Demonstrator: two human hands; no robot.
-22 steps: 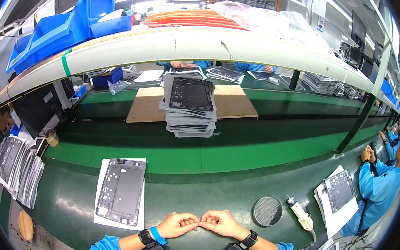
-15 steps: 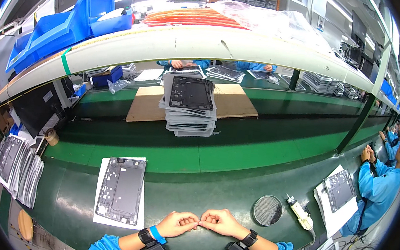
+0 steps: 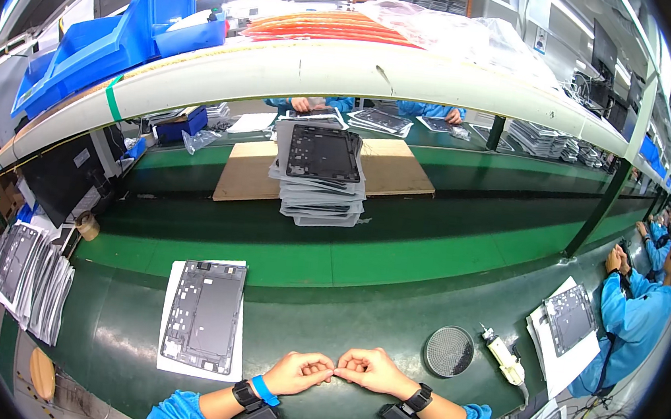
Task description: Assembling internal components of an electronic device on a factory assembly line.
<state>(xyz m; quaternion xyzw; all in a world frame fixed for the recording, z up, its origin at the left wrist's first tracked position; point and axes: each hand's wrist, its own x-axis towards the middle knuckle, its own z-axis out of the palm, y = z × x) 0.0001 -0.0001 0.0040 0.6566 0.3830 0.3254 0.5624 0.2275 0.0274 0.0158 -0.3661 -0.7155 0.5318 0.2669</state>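
Close together over the green bench, my left hand (image 3: 301,374) and my right hand (image 3: 373,372) meet fingertip to fingertip. Both are closed in a pinch; whatever lies between the fingers is too small to make out. Left of my left hand, a dark tablet housing (image 3: 203,316) rests on white paper (image 3: 167,361). To the right of my right hand sits a round dish (image 3: 448,352) with small dark bits along one side. Beside it lies a white electric screwdriver (image 3: 504,357) with a cord. Black bands circle both wrists, with a blue strap on the left one.
A tall stack of sheets and housings (image 3: 320,200) stands on a wooden board (image 3: 399,171) ahead. Overhead runs a shelf (image 3: 347,71) with blue bins (image 3: 94,53). More housings stand at the left (image 3: 30,278). At right, co-workers in blue sleeves (image 3: 629,315) sit near another housing (image 3: 569,319).
The view has shifted very slightly. My hands stay together in nearly the same place, and the things on the bench have not moved.
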